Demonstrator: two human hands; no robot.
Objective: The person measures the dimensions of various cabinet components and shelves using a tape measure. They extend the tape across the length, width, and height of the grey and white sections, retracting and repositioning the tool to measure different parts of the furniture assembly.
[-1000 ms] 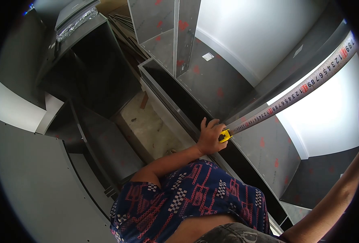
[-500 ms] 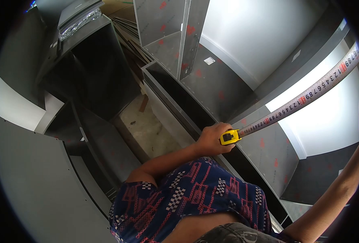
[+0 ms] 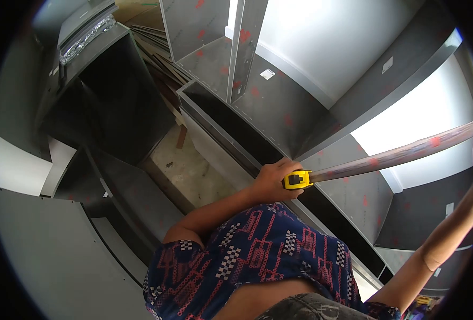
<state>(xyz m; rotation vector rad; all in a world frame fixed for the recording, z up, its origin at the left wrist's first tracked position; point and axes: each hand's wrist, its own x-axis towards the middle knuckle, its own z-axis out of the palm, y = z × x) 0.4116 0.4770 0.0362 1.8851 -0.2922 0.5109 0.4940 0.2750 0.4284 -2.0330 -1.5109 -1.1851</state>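
Observation:
My left hand (image 3: 272, 180) is closed around the yellow and black case of a tape measure (image 3: 299, 180), in the middle of the view. From its mouth the metal blade (image 3: 385, 161) runs out to the right, slightly arched, up to the dark right edge. Motion blur smears its markings. My right forearm (image 3: 433, 250) reaches up along the right side. The right hand itself is lost in the dark rim near the blade's far end, so its fingers cannot be made out. Below the case lies the dark slot of a long grey cabinet frame (image 3: 215, 118).
Grey cabinet panels with red marks (image 3: 279, 114) stand behind and to the right, against a white wall (image 3: 321, 48). On the left are a dark open cabinet (image 3: 114, 96) and a large grey panel (image 3: 50, 250). Stacked strips (image 3: 154, 45) lie at the back; concrete floor (image 3: 193, 173) shows between.
The blade has swung down at its far end and become blurred. My right forearm has shifted slightly lower and left. The left hand still grips the case; the view has tilted a little.

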